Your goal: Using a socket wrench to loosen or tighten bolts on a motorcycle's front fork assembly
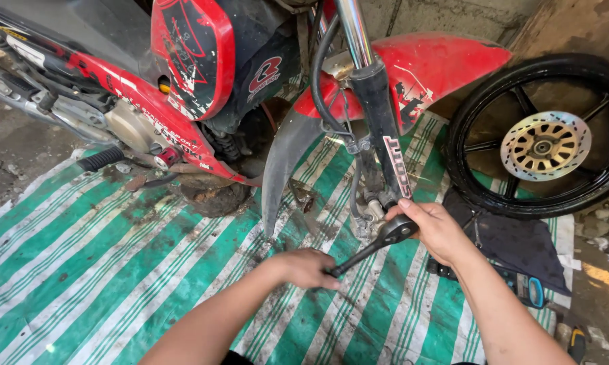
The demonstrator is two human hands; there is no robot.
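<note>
A red motorcycle [183, 74] with its front wheel off stands on a green-and-white striped tarp [115, 270]. Its black fork leg [385, 135] ends near the brake caliper [372, 203]. My left hand [304, 267] is closed around the handle of a black ratchet wrench [368, 247]. My right hand [436, 230] covers the ratchet's head at the bottom of the fork leg. The red front fender [426, 64] hangs above both hands.
The removed front wheel [544, 135], with black tyre and brake disc, leans against the wall at right. A dark cloth [520, 243] and small tools [534, 292] lie by my right forearm. A screwdriver [576, 341] lies at bottom right. A footpeg [102, 159] juts out at left.
</note>
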